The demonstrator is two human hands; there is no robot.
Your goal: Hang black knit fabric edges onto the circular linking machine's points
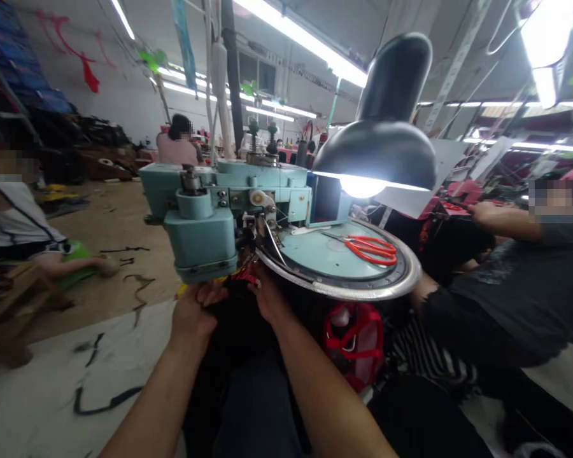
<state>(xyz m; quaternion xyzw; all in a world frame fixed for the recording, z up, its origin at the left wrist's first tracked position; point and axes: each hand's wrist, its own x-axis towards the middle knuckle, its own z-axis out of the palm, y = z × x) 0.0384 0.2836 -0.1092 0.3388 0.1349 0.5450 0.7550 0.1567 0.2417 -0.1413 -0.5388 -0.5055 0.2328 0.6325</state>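
- Reaching in under the machine head, the left hand point(198, 304) has its fingers bent and partly curled, just below the pale teal metal block on the machine's left. Can't tell if it's pinching anything, the fingertips run into shadow.
- The right hand point(268, 298) is a bit further right, below the disc's near edge, fingers pointing up and in. They look loosely bent, but the tips are murky, so no clue what they've got hold of.
- Between the two hands, right under the machine: a small bright red piece point(244, 275) of what looks like fabric, nearest the right fingertips. Dark stuff below it blends into the lap.
- Over the hands sits the pale teal metal sewing machine point(200, 238), and on its right a round teal disc with a shiny ridged metal rim point(332, 287).
- Lying on the disc: scissors with orange-red loop handles point(371, 249), blades pointing left.
- Above that, a dark dome-shaped lamp point(377, 152), switched on.
- Below the disc, a red plastic openwork basket point(356, 346).
- Further out: a person in a dark grey shirt point(510, 305) on the right, another in a white top point(14, 216) on the left, and dark scraps point(107, 402) on the floor.
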